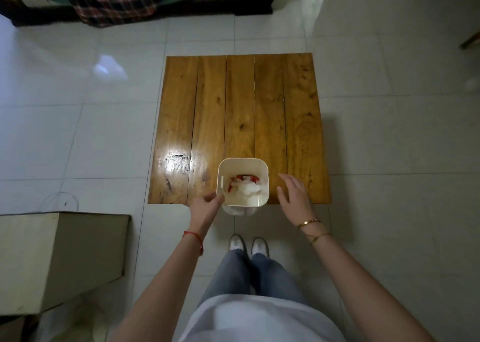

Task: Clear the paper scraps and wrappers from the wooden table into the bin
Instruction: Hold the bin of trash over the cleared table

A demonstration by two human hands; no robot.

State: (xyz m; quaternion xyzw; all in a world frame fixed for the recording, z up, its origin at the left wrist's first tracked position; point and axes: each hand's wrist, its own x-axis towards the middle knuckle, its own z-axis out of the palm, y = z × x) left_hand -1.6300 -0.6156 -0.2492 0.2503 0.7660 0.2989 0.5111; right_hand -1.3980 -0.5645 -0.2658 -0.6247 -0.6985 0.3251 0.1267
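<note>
A cream square bin (262, 167) stands at the near edge of the low wooden table (259, 107). Inside it lie white paper scraps (245, 188) and red wrappers (242, 177). My left hand (205, 206) is at the bin's near left corner, fingertips touching its wall; whether it grips the bin I cannot tell. My right hand (294, 196) hovers just right of the bin, fingers spread, holding nothing. The tabletop shows bare planks with no scraps visible on it.
White tiled floor (78, 133) surrounds the table. A cardboard box (59, 258) sits on the floor at my left. A plaid cloth (111, 1) hangs over dark furniture at the far side. My feet (249, 245) stand right before the table.
</note>
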